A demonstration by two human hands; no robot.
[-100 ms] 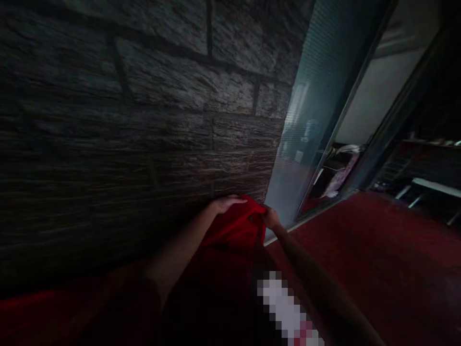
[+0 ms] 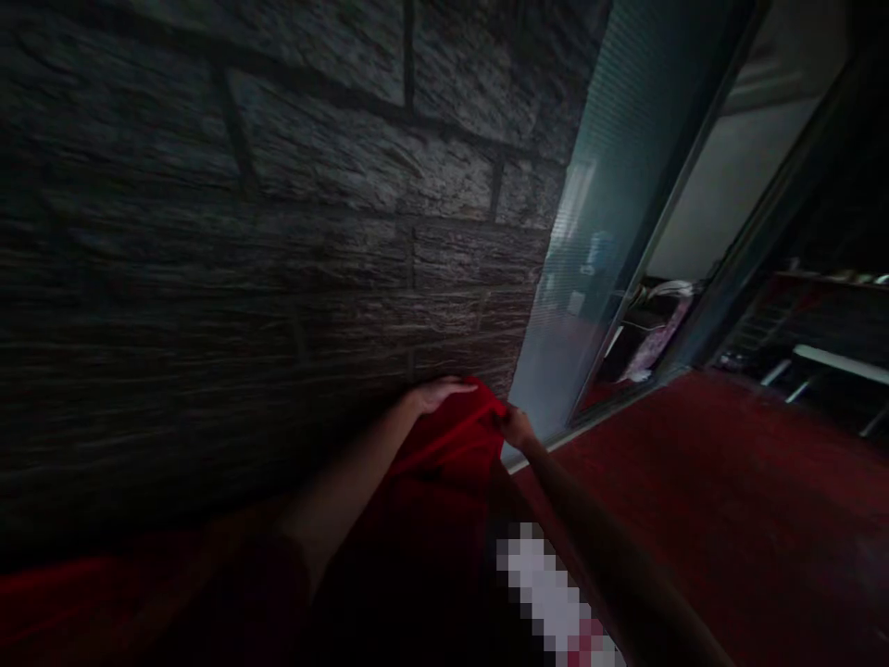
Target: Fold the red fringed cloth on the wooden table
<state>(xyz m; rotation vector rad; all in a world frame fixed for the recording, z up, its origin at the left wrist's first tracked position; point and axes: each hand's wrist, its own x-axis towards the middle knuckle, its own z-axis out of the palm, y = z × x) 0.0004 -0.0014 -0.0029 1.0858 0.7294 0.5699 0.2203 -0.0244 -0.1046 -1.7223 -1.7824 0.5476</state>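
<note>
A red cloth (image 2: 451,440) hangs in folds over a dark surface against the stone wall, its far corner raised. My left hand (image 2: 441,393) is at the cloth's upper edge, fingers fairly straight with the fabric gripped under them; the thumb is hidden. At the right-hand corner, my right hand (image 2: 518,426) pinches the same cloth with its fingers closed. Folds run between both hands. Deep shadow hides the lower part of the cloth and what lies beneath it.
A rough stone-block wall (image 2: 333,232) rises directly ahead. To its right stand a ribbed glass panel (image 2: 556,306) and an open doorway. Red floor (image 2: 694,482) stretches right, toward a white-topped bench (image 2: 844,361). A pixelated pale patch (image 2: 548,593) covers something near me.
My right hand has shifted slightly left, and the cloth's right corner has drawn in and flattened with it. My left hand stays nearly in place.
</note>
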